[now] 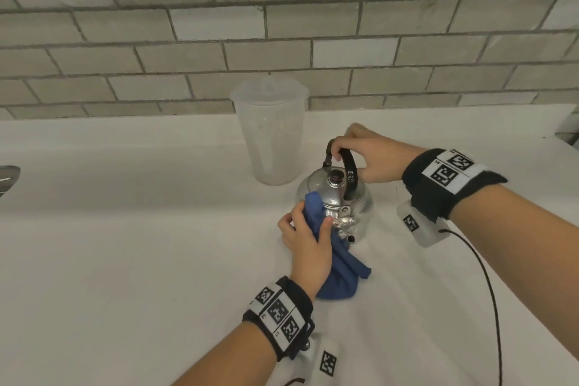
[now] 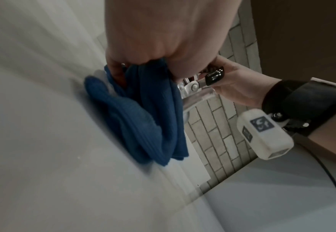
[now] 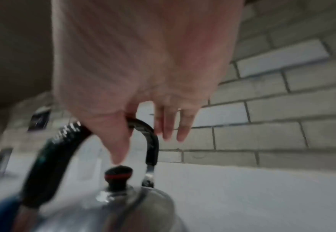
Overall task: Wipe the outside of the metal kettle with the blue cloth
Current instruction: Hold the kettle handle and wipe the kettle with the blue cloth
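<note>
A shiny metal kettle [image 1: 360, 207] with a black arched handle [image 1: 350, 171] and black lid knob stands on the white counter [image 1: 156, 229]. My right hand [image 1: 360, 150] grips the top of the handle; in the right wrist view thumb and forefinger wrap the handle [image 3: 50, 164] while the other fingers [image 3: 183, 125] hang straight. My left hand [image 1: 308, 232] holds the bunched blue cloth [image 1: 335, 263] against the kettle's near-left side by the spout. The left wrist view shows the cloth [image 2: 143, 113] clutched in my fingers, its loose end trailing on the counter.
A translucent lidded plastic jug [image 1: 269, 131] stands just behind the kettle to the left. A grey tiled wall [image 1: 282, 25] backs the counter. A metal object [image 1: 6, 178] shows at the left edge. A black cable [image 1: 488, 291] hangs from my right wrist.
</note>
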Tool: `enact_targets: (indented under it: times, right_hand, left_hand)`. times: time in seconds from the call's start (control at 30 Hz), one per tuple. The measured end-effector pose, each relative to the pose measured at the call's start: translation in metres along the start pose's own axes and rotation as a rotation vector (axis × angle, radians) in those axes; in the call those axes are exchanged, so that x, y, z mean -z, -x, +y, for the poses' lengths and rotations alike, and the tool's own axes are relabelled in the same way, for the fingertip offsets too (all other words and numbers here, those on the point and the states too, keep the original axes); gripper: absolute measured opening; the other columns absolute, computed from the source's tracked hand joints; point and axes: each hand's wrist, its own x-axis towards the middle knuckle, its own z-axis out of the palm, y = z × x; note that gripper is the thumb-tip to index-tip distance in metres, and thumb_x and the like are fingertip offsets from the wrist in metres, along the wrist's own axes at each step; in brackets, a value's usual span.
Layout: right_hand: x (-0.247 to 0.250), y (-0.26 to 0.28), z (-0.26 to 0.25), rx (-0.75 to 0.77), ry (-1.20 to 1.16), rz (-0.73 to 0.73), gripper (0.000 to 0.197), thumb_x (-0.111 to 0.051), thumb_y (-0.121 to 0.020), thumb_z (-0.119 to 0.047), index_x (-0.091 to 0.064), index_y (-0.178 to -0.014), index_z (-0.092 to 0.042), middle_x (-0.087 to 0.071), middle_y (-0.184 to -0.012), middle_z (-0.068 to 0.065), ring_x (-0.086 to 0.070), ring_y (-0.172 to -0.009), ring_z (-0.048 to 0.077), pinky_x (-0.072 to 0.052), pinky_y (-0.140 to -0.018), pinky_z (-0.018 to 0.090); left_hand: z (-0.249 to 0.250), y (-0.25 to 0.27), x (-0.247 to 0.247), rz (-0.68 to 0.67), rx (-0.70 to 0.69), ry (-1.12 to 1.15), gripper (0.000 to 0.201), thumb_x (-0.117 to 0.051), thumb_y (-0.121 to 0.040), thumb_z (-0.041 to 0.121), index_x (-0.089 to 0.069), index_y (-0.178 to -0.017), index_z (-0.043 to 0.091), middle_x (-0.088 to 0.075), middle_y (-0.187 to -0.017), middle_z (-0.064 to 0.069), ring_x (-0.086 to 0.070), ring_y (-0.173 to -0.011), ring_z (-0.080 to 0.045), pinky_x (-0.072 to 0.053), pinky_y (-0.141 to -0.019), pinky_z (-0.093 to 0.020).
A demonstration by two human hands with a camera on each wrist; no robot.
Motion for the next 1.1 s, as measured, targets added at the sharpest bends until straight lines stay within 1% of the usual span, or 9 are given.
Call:
enact_targets:
  times: [0.07,0.17,0.3,0.43,0.53,0.67,0.77,0.93,1.1]
  right_hand:
    - [0.001,-0.002,-0.004,0.024,0.153,0.007,0.029,-0.066,-0.074,-0.017,-0.047,-0.094,-0.026,-0.035,-0.126,0.002,-0.049,-0.097,0.023,-0.046,-0.087,0.034]
    - [-0.003,-0.006,-0.013,0.030,0.166,0.029,0.025,-0.061,-0.075,-0.027,-0.038,-0.085,-0.025,-0.043,-0.098,-0.002,-0.054,-0.093,0.028,-0.048,-0.076,0.040]
    - [-0.018,-0.014,-0.020,-0.090,0.142,0.145,0.024,-0.059,-0.077,-0.018,-0.039,-0.090,-0.016,-0.038,-0.093,0.000,-0.041,-0.084,0.020,-0.033,-0.070,0.030]
    - [-0.028,-0.022,-0.030,-0.225,0.111,0.253,0.037,-0.056,-0.074,-0.019,-0.047,-0.107,-0.006,-0.043,-0.106,0.008,-0.042,-0.098,0.025,-0.039,-0.080,0.033]
    - [-0.030,-0.025,-0.039,-0.354,0.187,0.269,0.052,-0.055,-0.075,-0.030,-0.046,-0.119,-0.005,-0.046,-0.117,0.013,-0.044,-0.109,0.030,-0.039,-0.090,0.037]
    - [-0.020,-0.031,-0.043,-0.473,0.323,0.151,0.072,-0.048,-0.080,-0.055,-0.042,-0.131,-0.004,-0.046,-0.131,0.016,-0.043,-0.119,0.032,-0.036,-0.098,0.039]
    - [-0.009,-0.033,-0.042,-0.435,0.394,0.027,0.084,-0.045,-0.080,-0.071,-0.043,-0.131,-0.005,-0.050,-0.133,0.015,-0.046,-0.120,0.032,-0.038,-0.095,0.038]
    - [0.000,-0.034,-0.049,-0.413,0.288,-0.161,0.081,-0.040,-0.086,-0.069,-0.044,-0.131,-0.002,-0.059,-0.123,0.015,-0.055,-0.099,0.027,-0.041,-0.080,0.032]
    - [-0.010,-0.029,-0.053,-0.364,0.302,-0.037,0.064,-0.037,-0.093,-0.058,-0.052,-0.118,-0.002,-0.063,-0.107,0.015,-0.052,-0.084,0.027,-0.037,-0.072,0.029]
  left_hand:
    - [0.003,-0.001,0.002,-0.006,0.022,0.026,0.048,-0.055,-0.098,0.026,-0.038,-0.141,0.019,-0.029,-0.125,0.002,-0.041,-0.118,-0.014,-0.030,-0.100,-0.019]
    - [0.009,-0.007,0.003,-0.024,0.102,0.177,0.041,-0.041,-0.103,0.021,-0.039,-0.144,0.015,-0.034,-0.133,-0.001,-0.044,-0.119,-0.012,-0.030,-0.106,-0.021]
    - [0.010,-0.019,0.015,-0.026,0.237,0.472,0.025,-0.039,-0.103,0.018,-0.062,-0.114,0.023,-0.065,-0.114,-0.005,-0.061,-0.104,-0.018,-0.045,-0.097,-0.032]
    - [0.001,-0.023,0.030,0.001,0.386,0.517,0.020,-0.047,-0.097,0.029,-0.064,-0.095,0.019,-0.065,-0.107,-0.011,-0.060,-0.099,-0.026,-0.045,-0.097,-0.045]
    - [0.000,-0.022,0.046,0.089,0.431,0.574,0.026,-0.051,-0.092,0.031,-0.067,-0.103,0.014,-0.067,-0.105,-0.008,-0.061,-0.106,-0.026,-0.046,-0.095,-0.039]
    - [0.015,-0.010,0.061,0.318,0.264,0.606,0.031,-0.038,-0.103,0.027,-0.059,-0.124,0.018,-0.063,-0.123,-0.002,-0.056,-0.116,-0.017,-0.040,-0.104,-0.037]
    - [0.021,-0.013,0.042,0.155,0.116,0.499,0.040,-0.036,-0.104,0.027,-0.044,-0.142,0.026,-0.049,-0.138,0.013,-0.042,-0.130,-0.004,-0.028,-0.110,-0.027]
    - [0.006,-0.038,0.000,-0.042,0.024,-0.026,0.056,-0.040,-0.104,0.021,-0.020,-0.156,0.014,0.007,-0.166,-0.007,0.008,-0.150,-0.026,-0.003,-0.121,-0.047]
    - [0.014,-0.032,-0.010,0.014,0.096,0.232,0.054,-0.032,-0.106,0.013,-0.010,-0.155,0.017,-0.009,-0.165,-0.003,-0.006,-0.152,-0.023,-0.007,-0.122,-0.039]
